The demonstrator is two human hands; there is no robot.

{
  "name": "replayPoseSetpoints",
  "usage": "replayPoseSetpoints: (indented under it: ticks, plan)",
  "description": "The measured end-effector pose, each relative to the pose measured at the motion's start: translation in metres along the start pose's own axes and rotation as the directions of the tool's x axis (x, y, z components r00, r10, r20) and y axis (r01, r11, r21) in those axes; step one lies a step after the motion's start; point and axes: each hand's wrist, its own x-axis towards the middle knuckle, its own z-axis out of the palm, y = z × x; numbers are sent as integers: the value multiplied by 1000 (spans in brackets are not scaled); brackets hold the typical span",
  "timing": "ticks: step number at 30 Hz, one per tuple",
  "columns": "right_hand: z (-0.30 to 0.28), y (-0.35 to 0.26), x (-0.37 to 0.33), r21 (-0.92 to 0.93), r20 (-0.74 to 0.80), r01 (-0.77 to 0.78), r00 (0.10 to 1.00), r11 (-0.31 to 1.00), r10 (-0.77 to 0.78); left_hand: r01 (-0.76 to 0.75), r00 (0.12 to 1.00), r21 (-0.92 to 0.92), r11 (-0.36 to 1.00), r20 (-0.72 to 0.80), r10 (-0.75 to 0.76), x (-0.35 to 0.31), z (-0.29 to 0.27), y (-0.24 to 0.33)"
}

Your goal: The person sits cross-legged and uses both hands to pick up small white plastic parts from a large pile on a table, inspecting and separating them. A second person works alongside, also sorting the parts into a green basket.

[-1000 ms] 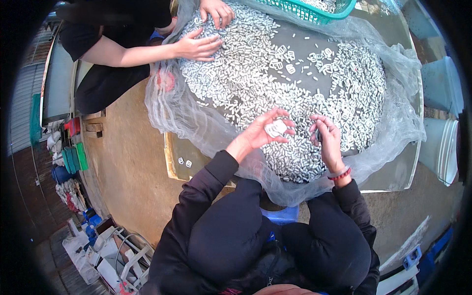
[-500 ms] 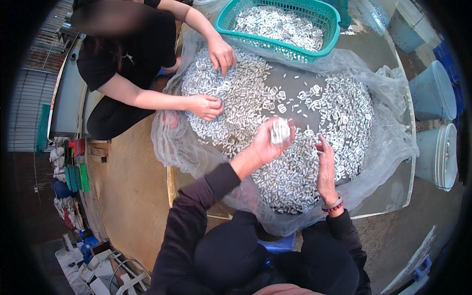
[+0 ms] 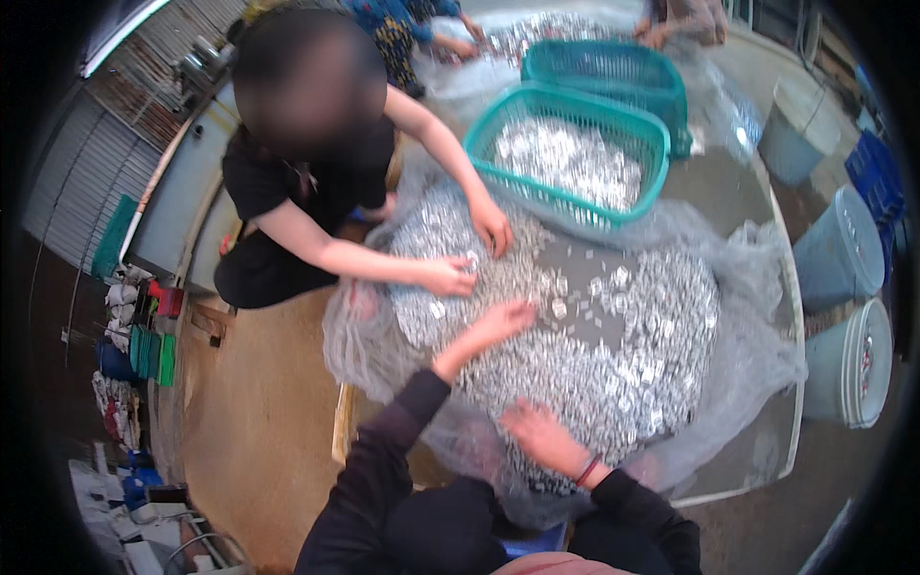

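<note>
My left hand (image 3: 494, 328) reaches out over the pile of small silver metal pieces (image 3: 565, 369), its fingers stretched out and slightly blurred, with nothing visible in it. Closer to me, my right hand (image 3: 546, 436) is low over the near part of that pile, palm down and fingers apart. Loose flat silver buckles (image 3: 650, 369) lie scattered among the short cylindrical pieces. Across from my left hand, a co-worker's hand (image 3: 448, 276) is at a buckle on the left pile, and the co-worker's other hand (image 3: 493, 228) touches the same pile.
A green basket (image 3: 479, 158) filled with silver buckles stands at the back, with another green basket (image 3: 604, 67) behind it. Clear plastic sheeting (image 3: 743, 355) surrounds the piles on the table. Pale buckets (image 3: 843, 369) stand along the right. Other people's hands (image 3: 460, 43) work at the far end.
The bunch of buckles in my left hand is gone from it. My right hand has moved left, down over the near pile. The view has shifted, showing more of the far end.
</note>
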Motion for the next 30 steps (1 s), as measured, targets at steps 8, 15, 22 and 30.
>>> replayPoseSetpoints:
  ticks: [8,15,22,30]
  plan:
    - [40,8,1,-253,140,-26,988,967,63,213,944,456,864,-322,-63,-92,59,-81]
    - [26,27,-18,-186,129,-408,892,894,434,121,989,302,946,-117,-89,-85,27,-73]
    - [10,79,-62,-283,-153,-660,747,696,647,269,960,700,662,-246,-131,-75,81,-67]
    - [-45,166,-78,73,-248,-699,678,711,692,242,968,12,970,69,-242,-32,90,-43]
